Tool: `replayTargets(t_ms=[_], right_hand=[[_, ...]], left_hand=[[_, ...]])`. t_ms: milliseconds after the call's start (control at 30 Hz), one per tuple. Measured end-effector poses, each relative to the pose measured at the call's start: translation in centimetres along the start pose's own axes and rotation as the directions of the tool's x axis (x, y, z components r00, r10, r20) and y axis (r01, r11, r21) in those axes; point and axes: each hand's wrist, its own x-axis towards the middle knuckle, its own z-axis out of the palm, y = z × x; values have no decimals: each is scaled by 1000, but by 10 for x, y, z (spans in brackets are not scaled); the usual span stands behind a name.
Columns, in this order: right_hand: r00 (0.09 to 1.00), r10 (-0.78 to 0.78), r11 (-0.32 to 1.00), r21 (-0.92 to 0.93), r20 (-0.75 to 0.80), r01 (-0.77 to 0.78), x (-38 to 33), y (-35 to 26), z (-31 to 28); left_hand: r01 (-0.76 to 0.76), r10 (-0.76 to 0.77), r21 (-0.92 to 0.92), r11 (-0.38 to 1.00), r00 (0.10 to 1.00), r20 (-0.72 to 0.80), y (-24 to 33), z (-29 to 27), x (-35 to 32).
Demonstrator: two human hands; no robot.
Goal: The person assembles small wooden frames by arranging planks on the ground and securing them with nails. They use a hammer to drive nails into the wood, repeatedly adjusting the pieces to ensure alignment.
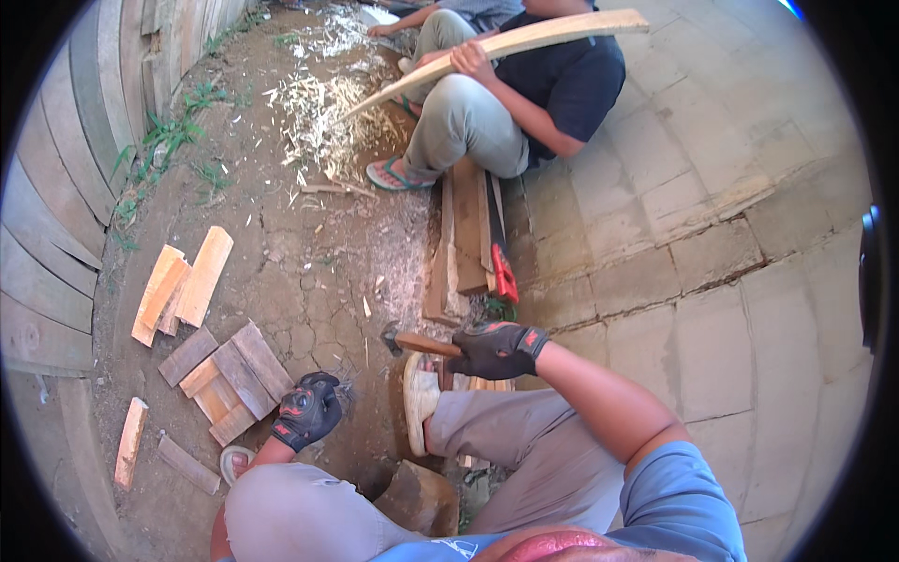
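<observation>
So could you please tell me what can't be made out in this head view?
- Head of the wooden-handled hammer: small and dark against the dirt.
- What the black-gloved left hand grips: hidden by its fingers.
- Black-gloved right hand covers the handle's rear end.
- Co-worker's curved wooden plank: tips blurred.

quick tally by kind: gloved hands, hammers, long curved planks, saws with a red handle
gloved hands: 2, left hand and right hand
hammers: 1, hammer in the right hand
long curved planks: 1, plank held by another person
red-handled saws: 1, saw
total: 5
</observation>
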Motion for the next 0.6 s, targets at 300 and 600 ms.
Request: replayTargets(t_ms=[300,600], right_hand=[[998,-30,999,10,-48,31,10,-8,13],[985,157,804,570,67,-167,86,-24,109]], left_hand=[[236,-253,-218,947,966,-52,3,-27,-11],[350,-342,-59,935,845,-410,-27,-75,-48]])
